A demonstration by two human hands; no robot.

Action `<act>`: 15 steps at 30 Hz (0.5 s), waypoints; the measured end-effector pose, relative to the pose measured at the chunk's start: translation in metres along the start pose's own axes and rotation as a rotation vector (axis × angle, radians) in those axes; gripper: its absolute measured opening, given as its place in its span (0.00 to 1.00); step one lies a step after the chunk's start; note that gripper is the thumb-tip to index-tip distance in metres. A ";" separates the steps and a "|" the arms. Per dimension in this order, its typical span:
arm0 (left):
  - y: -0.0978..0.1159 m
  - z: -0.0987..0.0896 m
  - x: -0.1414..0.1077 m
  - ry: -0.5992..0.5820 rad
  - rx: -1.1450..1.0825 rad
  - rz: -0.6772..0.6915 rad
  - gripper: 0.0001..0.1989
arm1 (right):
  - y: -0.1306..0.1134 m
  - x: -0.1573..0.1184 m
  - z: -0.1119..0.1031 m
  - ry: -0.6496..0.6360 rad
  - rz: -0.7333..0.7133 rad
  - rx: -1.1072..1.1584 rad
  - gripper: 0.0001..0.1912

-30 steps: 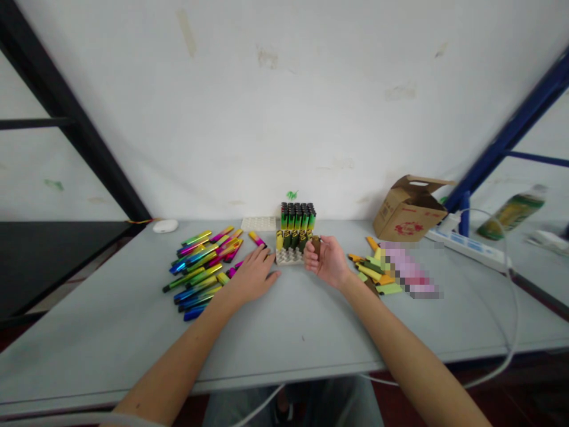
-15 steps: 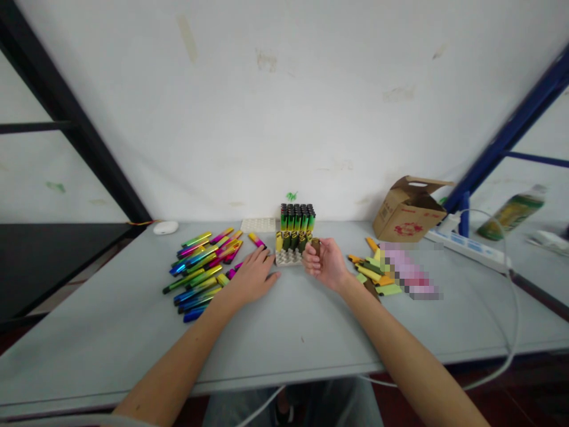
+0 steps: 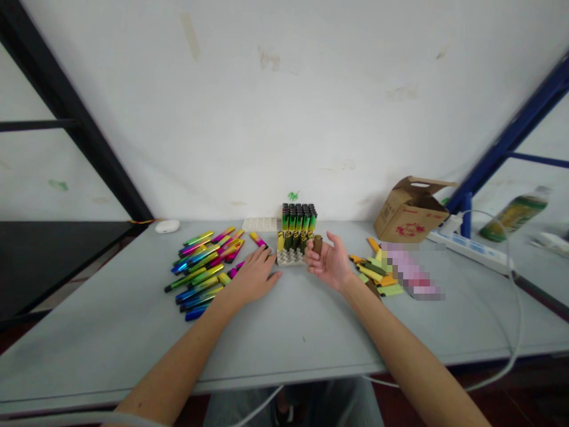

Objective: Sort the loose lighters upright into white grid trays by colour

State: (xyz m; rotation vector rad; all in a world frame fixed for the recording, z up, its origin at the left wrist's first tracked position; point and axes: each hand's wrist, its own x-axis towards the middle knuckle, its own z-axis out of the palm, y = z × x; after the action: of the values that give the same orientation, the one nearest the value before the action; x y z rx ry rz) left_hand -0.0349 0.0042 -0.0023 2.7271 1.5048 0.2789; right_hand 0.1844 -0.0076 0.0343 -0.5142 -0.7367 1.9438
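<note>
My right hand [image 3: 331, 261] is curled around a brown lighter [image 3: 317, 245], holding it upright with the thumb raised off it. Just left of it stands a white tray of small holes [image 3: 291, 258]. Olive and yellow lighters [image 3: 296, 240] stand in a row there, and black-and-green lighters [image 3: 299, 217] stand behind them. Flat on the table with fingers stretched lies my left hand [image 3: 258, 276], holding nothing. Its fingertips are near a pink-and-yellow lighter [image 3: 258, 239], beside a heap of shiny coloured lighters [image 3: 202, 276].
Yellow, orange and olive lighters [image 3: 376, 273] lie loose to the right, by a blurred-out pink item [image 3: 411, 273]. Behind are an open cardboard box [image 3: 406, 216], a power strip [image 3: 473, 252] and a bottle [image 3: 515, 214]. A white case [image 3: 167, 226] and another white tray [image 3: 260, 225] sit near the wall.
The right thumb has lifted away from the brown lighter and the hand has opened slightly. My left hand rests as before; the view has shifted a little.
</note>
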 end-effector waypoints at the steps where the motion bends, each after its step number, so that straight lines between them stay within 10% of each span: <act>1: 0.001 -0.001 0.000 -0.002 0.000 -0.002 0.26 | -0.001 0.000 0.000 0.003 -0.009 -0.005 0.16; 15: 0.003 -0.004 -0.001 -0.010 0.002 -0.002 0.25 | -0.005 0.005 -0.007 0.023 -0.068 -0.166 0.15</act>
State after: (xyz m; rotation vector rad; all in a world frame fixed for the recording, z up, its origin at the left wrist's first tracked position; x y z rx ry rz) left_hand -0.0339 0.0017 0.0015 2.7241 1.5056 0.2633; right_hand 0.1896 0.0004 0.0324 -0.6033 -0.8951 1.8204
